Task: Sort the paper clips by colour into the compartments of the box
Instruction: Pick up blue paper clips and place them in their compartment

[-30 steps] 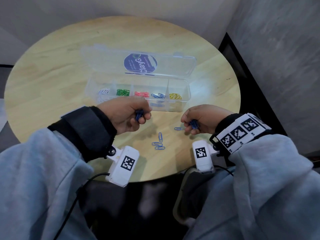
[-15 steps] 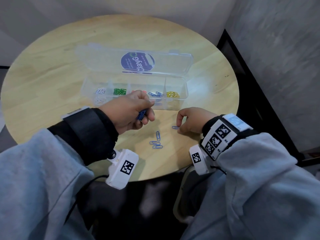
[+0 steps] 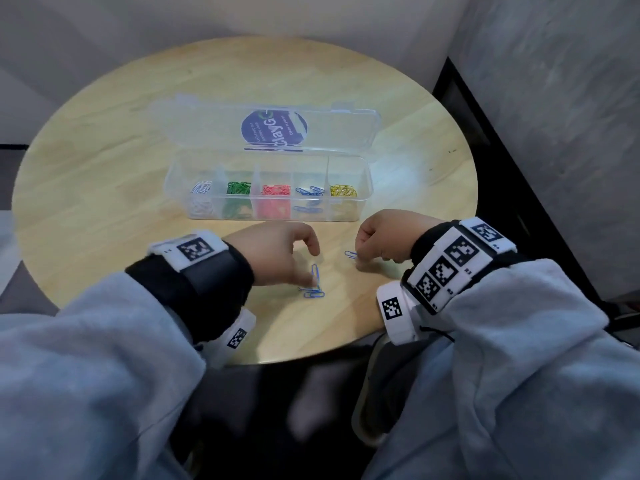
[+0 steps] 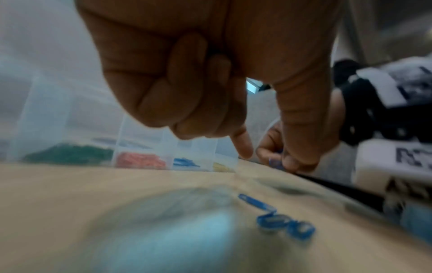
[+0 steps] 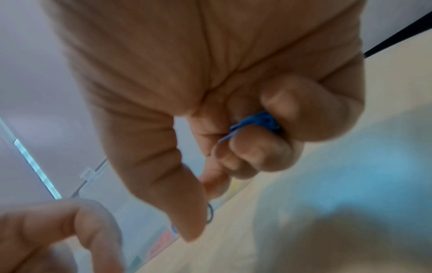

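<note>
Table point(image 3: 104, 133); right hand point(image 5: 233, 92) hides blue clips point(image 5: 254, 122)

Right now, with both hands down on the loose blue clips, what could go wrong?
1. The right hand already holds blue paper clips curled in its fingers while reaching for another blue clip on the round wooden table; the held ones may slip out.
2. The three overlapping blue clips by the left hand may lift tangled and drop short of the clear plastic compartment box.

We get soft, even light up top; glare sits upper right on the round pale wooden table point(image 3: 104, 133), both wrist views smeared with blur.
</note>
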